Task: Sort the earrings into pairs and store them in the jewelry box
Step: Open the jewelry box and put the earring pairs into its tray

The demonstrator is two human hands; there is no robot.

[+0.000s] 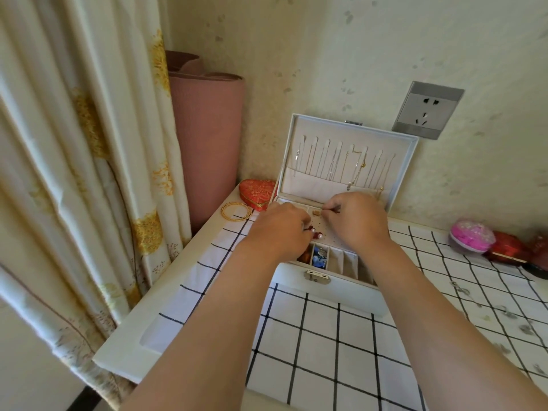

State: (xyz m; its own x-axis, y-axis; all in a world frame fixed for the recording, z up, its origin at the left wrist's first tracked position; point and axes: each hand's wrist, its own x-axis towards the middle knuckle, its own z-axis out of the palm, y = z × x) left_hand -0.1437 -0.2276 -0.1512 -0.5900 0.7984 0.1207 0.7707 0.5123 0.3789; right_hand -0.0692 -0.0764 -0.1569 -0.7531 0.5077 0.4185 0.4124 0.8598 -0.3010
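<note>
A cream curtain [74, 173] with golden flowers filled the nine o'clock side, and a rolled pink mat [207, 137] stood beside it at eleven o'clock. The white table [133, 324] carried a white cloth [326, 351] with black squares. On the cloth, at the centre, stood the white jewelry box [341, 295], its lid [341, 130] open against the wall, with thin chains hanging inside the lid. Both hands were over the box's perforated panel [324, 235]. The left hand [278, 229], at nine o'clock of the panel, had its fingers curled beside the red earrings [315, 232] on the panel; whether it gripped one, I could not tell. The right hand [355, 221], at two o'clock, pinched a thin earring [329, 208] between thumb and forefinger. Loose earrings [459, 287] lay on the cloth at four o'clock of the box.
</note>
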